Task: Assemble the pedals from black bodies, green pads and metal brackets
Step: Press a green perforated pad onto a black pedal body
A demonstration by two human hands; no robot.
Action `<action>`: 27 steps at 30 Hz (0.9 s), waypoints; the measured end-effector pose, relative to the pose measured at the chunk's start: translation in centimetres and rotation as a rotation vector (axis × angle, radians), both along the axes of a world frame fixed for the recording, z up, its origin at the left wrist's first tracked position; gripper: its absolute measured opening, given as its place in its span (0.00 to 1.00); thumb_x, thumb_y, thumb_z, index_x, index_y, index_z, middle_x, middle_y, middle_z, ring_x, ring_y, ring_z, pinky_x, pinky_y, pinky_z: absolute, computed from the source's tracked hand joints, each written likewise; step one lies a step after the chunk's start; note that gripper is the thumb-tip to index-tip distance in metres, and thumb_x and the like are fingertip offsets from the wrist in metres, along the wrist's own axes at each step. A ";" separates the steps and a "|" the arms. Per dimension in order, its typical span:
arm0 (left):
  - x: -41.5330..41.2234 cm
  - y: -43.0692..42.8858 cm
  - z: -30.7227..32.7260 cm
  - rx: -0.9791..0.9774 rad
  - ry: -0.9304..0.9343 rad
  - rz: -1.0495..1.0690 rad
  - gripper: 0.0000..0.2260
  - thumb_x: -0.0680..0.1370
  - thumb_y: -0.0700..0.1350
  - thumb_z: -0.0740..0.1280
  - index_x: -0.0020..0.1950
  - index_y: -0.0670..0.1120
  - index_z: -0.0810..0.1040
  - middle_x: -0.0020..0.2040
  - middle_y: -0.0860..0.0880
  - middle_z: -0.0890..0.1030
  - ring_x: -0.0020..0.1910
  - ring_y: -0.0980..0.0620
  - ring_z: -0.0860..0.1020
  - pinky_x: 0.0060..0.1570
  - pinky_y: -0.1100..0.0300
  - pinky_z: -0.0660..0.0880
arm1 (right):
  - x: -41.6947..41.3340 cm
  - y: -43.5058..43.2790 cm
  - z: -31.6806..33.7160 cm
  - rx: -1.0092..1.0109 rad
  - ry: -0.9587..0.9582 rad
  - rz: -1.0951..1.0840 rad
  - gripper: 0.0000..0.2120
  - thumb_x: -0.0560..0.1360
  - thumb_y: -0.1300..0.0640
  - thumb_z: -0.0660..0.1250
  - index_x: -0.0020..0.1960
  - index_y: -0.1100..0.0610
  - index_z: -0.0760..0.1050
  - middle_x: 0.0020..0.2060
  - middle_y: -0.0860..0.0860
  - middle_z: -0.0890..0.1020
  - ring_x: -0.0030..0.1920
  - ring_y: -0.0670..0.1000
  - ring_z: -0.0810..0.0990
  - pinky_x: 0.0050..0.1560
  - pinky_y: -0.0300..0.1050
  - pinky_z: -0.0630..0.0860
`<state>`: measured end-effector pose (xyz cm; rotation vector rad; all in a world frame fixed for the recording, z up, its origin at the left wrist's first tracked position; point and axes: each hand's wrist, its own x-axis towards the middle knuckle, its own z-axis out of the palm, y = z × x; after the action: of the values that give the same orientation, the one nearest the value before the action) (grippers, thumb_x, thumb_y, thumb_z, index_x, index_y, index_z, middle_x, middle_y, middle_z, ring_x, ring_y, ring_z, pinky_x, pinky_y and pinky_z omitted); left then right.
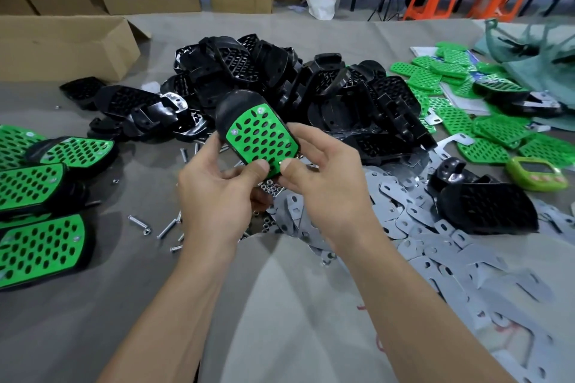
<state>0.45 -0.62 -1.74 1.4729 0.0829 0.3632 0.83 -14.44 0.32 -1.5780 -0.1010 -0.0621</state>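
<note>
Both my hands hold one pedal point(255, 129) up above the table: a black body with a green perforated pad on its face and screw heads showing in the pad. My left hand point(217, 193) grips its near left edge, thumb on the pad. My right hand point(323, 177) pinches the near right corner, thumb on the pad. Behind lies a heap of black bodies point(311, 87). Loose green pads point(485, 130) are spread at the right. Flat metal brackets point(435, 246) cover the table under and right of my right arm.
Several assembled green-and-black pedals point(40, 196) lie at the left. Loose screws point(168, 228) and nuts point(270, 188) are scattered under my hands. A lone black body point(485, 205) and a green timer point(535, 172) sit at the right. Cardboard boxes point(62, 43) stand at the back left.
</note>
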 end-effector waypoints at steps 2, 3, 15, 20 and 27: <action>-0.1 -0.1 -0.2 0.030 0.012 0.040 0.16 0.70 0.40 0.74 0.53 0.58 0.83 0.41 0.48 0.88 0.29 0.48 0.83 0.28 0.56 0.79 | 0.1 0.2 -0.1 -0.095 -0.019 0.004 0.23 0.76 0.69 0.67 0.68 0.52 0.77 0.55 0.45 0.85 0.50 0.52 0.85 0.56 0.55 0.82; -0.1 -0.1 -0.3 0.062 0.036 0.060 0.15 0.69 0.43 0.75 0.52 0.58 0.82 0.40 0.49 0.88 0.31 0.48 0.85 0.30 0.55 0.80 | 0.2 0.2 -0.2 -0.093 -0.006 -0.002 0.23 0.76 0.68 0.67 0.68 0.52 0.77 0.57 0.45 0.85 0.50 0.52 0.85 0.56 0.55 0.82; 0.7 1.6 -0.5 0.130 0.018 0.073 0.15 0.63 0.47 0.80 0.48 0.58 0.85 0.43 0.55 0.88 0.42 0.57 0.86 0.39 0.63 0.80 | 0.8 -2.9 0.7 -0.075 -0.136 0.023 0.27 0.66 0.77 0.71 0.57 0.52 0.85 0.51 0.47 0.87 0.57 0.44 0.84 0.61 0.45 0.80; 0.3 1.5 -1.1 0.256 0.097 -0.079 0.16 0.59 0.55 0.80 0.45 0.58 0.85 0.39 0.54 0.86 0.37 0.56 0.83 0.39 0.60 0.79 | 0.9 -3.9 0.9 -0.204 -0.216 0.147 0.32 0.65 0.78 0.70 0.61 0.51 0.83 0.54 0.44 0.87 0.59 0.41 0.83 0.61 0.32 0.75; 0.3 1.4 -0.3 0.168 -0.136 -0.007 0.16 0.64 0.40 0.81 0.42 0.61 0.86 0.38 0.59 0.86 0.36 0.62 0.82 0.39 0.70 0.77 | 1.3 -3.8 0.6 -0.077 -0.190 0.141 0.29 0.65 0.66 0.77 0.61 0.45 0.82 0.56 0.46 0.86 0.63 0.47 0.82 0.66 0.56 0.77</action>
<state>0.75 0.75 -2.02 1.6096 -0.0633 0.4724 2.08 -18.25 0.88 -1.6348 -0.3669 -0.0987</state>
